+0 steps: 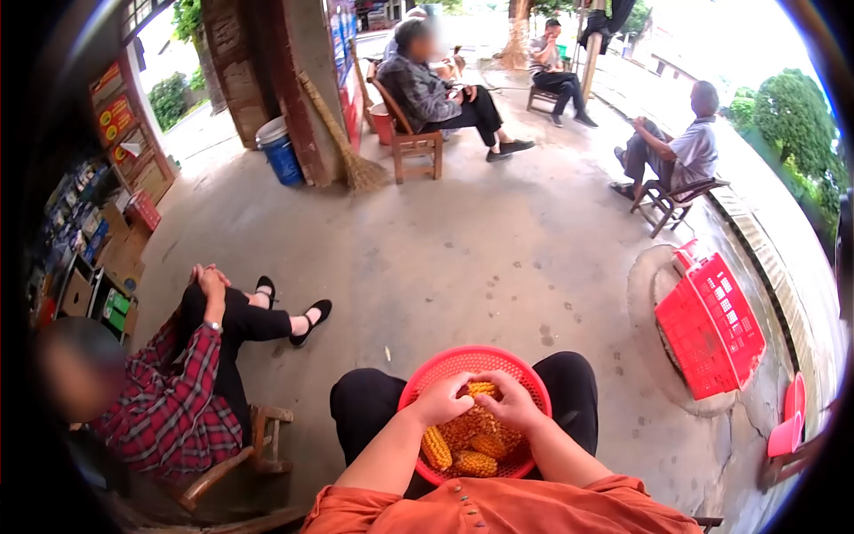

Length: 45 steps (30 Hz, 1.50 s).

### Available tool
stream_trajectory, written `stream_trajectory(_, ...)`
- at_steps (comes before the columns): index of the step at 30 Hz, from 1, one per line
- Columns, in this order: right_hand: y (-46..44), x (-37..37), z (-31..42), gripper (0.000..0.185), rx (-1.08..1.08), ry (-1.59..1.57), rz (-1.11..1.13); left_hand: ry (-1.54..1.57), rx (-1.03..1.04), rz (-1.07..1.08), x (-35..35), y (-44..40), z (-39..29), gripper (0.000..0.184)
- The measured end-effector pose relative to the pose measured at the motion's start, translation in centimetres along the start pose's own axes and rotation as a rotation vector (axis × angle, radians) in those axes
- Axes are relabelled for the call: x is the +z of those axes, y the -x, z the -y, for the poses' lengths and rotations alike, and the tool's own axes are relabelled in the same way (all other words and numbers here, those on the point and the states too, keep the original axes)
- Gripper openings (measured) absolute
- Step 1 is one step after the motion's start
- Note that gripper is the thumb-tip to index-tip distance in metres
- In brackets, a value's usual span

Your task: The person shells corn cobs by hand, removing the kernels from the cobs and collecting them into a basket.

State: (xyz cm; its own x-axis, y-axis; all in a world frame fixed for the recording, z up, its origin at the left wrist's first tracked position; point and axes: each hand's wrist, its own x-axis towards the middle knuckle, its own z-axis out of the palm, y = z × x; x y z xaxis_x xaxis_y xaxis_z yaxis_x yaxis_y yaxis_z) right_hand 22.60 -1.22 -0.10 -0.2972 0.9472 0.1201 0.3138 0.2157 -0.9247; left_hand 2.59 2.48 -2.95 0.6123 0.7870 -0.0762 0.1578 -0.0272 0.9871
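A round red plastic basket [411, 392] with a perforated wall rests on my lap, between my knees. Inside lie loose yellow corn kernels and several ears of corn, such as one ear [436, 448] near the left wall. My left hand [441, 400] and my right hand [511, 403] meet over the basket, thumbs close together. Both are curled around one corn cob [483, 389], whose yellow kernels show between them. The undersides of the fingers are hidden.
At left a person in a plaid shirt [178, 400] sits close by. More seated people are farther back. A red plastic crate [712, 329] stands at right, with a pink basin [785, 434] nearby. A broom [363, 169] and blue bucket [281, 153] stand by the pillar.
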Motion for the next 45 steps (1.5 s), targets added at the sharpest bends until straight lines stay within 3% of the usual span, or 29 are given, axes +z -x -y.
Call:
stream_trajectory(2, 0.1, 0.0, 0.4, 0.037, -0.011, 0.012, -0.006, -0.196, 0.058, -0.063, 0.2, -0.1, -0.4, 0.041)
stream_trajectory(7, 0.3, 0.1, 0.1, 0.037, -0.038, 0.088, -0.037, -0.318, 0.084, -0.111, 0.7, -0.1, -0.6, 0.041)
stream_trajectory(10, 0.5, 0.3, 0.3, 0.037, -0.059, 0.106, -0.074, -0.413, 0.009, -0.13, 1.1, 0.2, -1.8, 0.039)
stream_trajectory(29, 0.8, 1.6, -0.5, 0.031, 0.028, 0.153, -0.126, -0.518, -0.153, -0.253, 2.3, -0.2, -0.7, 0.039)
stream_trajectory(31, 0.7, 1.7, 0.9, 0.029, 0.152, 0.102, -0.11, -0.464, -0.114, -0.232, 2.5, -0.2, 0.1, 0.037)
stream_trajectory(35, 0.7, 2.0, -0.6, 0.027, 0.02, 0.124, -0.134, -0.392, -0.139, -0.301, 2.6, -0.6, 0.5, 0.039)
stream_trajectory(38, 0.7, 2.2, -0.3, 0.024, -0.035, 0.2, -0.179, -0.141, -0.101, -0.204, 2.1, -0.6, 0.5, 0.039)
stream_trajectory(43, 0.5, 2.2, -1.6, 0.022, -0.034, 0.166, -0.184, -0.191, -0.051, -0.242, 2.2, -1.3, 2.2, 0.038)
stream_trajectory(45, 0.5, 2.2, -2.8, 0.021, 0.06, 0.058, -0.186, 0.308, -0.067, -0.064, 1.8, -1.4, 2.3, 0.038)
